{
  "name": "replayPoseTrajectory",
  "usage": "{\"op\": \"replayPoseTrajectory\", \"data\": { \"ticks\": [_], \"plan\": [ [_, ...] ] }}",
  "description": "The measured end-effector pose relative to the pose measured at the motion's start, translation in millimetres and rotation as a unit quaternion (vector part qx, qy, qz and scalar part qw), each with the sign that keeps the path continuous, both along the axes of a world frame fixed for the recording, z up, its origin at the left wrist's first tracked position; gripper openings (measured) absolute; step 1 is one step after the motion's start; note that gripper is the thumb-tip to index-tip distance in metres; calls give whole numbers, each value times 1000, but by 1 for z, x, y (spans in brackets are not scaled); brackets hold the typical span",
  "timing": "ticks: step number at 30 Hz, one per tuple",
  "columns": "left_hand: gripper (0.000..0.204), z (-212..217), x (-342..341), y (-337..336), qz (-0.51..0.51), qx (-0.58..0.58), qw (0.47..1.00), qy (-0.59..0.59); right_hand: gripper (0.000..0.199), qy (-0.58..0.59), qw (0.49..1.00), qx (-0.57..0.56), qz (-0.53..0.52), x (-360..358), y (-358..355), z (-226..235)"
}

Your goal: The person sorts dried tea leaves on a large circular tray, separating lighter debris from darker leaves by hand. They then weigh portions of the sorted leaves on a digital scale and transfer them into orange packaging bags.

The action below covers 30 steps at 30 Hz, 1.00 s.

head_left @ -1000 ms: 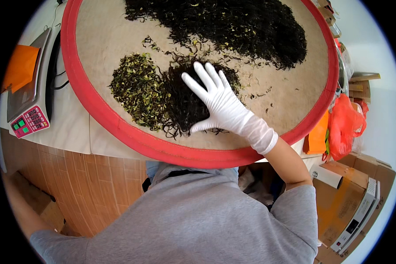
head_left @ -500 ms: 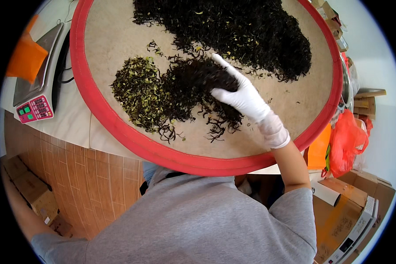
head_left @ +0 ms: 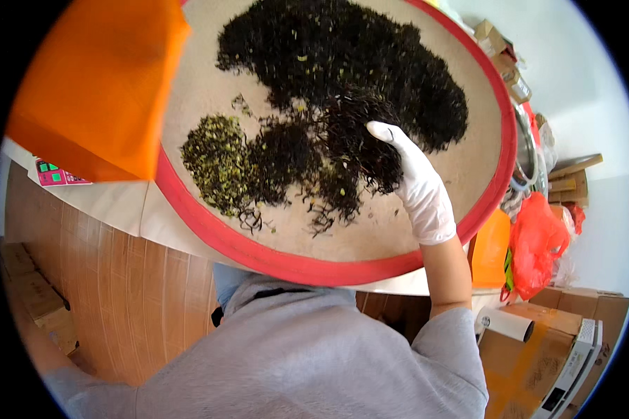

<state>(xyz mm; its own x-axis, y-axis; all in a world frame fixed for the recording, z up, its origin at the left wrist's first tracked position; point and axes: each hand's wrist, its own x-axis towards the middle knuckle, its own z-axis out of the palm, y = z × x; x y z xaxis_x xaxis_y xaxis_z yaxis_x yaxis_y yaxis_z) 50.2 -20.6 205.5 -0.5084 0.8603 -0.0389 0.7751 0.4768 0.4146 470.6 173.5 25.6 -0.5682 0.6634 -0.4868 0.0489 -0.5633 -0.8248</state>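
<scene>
One gloved hand is at work: the right hand point(head_left: 418, 187) in a thin white glove rests on the dark loose tea leaves point(head_left: 342, 105) spread over the wide round woven tray with a red rim point(head_left: 307, 265), which sits on the pale tabletop point(head_left: 119, 209). Its grip is open, fingers flat and together, pointing up-left into the pile's lower edge. Sweeping well likely means keeping the palm low and pressure light, so dark leaves stay apart from the small greenish heap point(head_left: 213, 160) at left. The forearm rises from lower right, wrist straight. The left hand is unseen.
</scene>
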Motion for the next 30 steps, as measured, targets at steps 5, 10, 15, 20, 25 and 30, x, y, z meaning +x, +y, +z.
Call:
{"op": "replayPoseTrajectory", "data": {
  "ticks": [5,10,15,20,25,30],
  "plan": [
    [45,6,71,63,-57,-37,998,-18,32,95,988,113,-33,21,20,53],
    [46,2,113,66,-83,-56,989,106,30,168,967,193,18,-8,-8,151],
    [43,-7,130,74,-144,-119,963,195,35,120,809,450,360,-53,-4,183],
    [43,-1,143,65,-153,-91,974,138,64,-70,817,406,403,-113,-12,147],
    [44,-24,113,61,-241,-21,947,211,86,-196,616,628,433,-124,-27,140],
    [46,-14,129,45,-35,30,998,-47,42,-95,607,614,496,-111,-54,153]
  ]
}}
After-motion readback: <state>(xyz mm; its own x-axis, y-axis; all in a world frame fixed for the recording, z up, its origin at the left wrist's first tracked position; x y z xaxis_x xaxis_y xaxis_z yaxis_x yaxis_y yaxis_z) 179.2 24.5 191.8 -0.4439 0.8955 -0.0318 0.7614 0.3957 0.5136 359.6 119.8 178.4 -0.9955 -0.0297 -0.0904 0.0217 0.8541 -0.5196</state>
